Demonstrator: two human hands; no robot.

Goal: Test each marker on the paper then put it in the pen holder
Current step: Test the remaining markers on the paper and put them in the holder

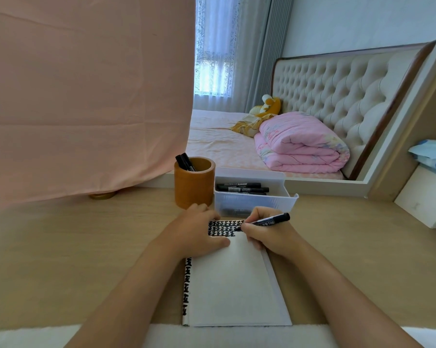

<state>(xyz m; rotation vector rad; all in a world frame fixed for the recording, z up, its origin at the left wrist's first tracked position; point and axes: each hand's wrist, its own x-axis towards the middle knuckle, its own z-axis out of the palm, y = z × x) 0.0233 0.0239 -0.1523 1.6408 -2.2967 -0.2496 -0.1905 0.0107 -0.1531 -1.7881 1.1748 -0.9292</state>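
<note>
A white pad of paper (pixel 233 285) lies on the wooden desk, with rows of black marks along its top edge and down its left edge. My right hand (pixel 267 234) grips a black marker (pixel 269 220) with its tip on the marks at the top of the page. My left hand (pixel 199 232) rests flat on the paper's upper left part. Behind it stands a brown round pen holder (pixel 195 183) with two black markers (pixel 185 162) in it. Right of the holder, a clear plastic tray (pixel 254 197) contains several more black markers (pixel 242 188).
A pink cloth (pixel 86 96) hangs over the desk's back left. A white shelf unit (pixel 423 197) stands at the right. A gold lid (pixel 102 195) peeks out beneath the cloth. Beyond the desk (pixel 86 247) is a bed with a folded pink quilt.
</note>
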